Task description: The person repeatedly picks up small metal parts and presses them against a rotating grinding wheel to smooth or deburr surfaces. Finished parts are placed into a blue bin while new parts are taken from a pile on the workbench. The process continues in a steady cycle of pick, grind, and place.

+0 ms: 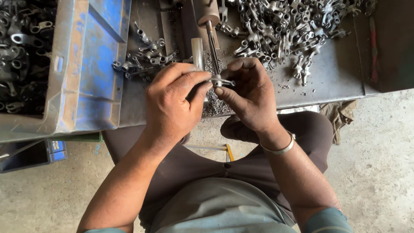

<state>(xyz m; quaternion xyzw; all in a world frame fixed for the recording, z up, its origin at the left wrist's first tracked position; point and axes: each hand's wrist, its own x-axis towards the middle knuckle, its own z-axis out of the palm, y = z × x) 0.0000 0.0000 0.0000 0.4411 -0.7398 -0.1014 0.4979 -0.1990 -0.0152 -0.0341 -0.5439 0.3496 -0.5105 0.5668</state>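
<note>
Left hand (172, 101) and right hand (250, 95) both pinch one metal part (222, 81) between fingertips; rod (213, 49) just beyond.

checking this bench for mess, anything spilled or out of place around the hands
Metal shavings lie scattered on the steel table under the small metal part that both the left hand and right hand hold. Loose metal parts sit outside the blue crate. Nothing looks damaged.
</note>
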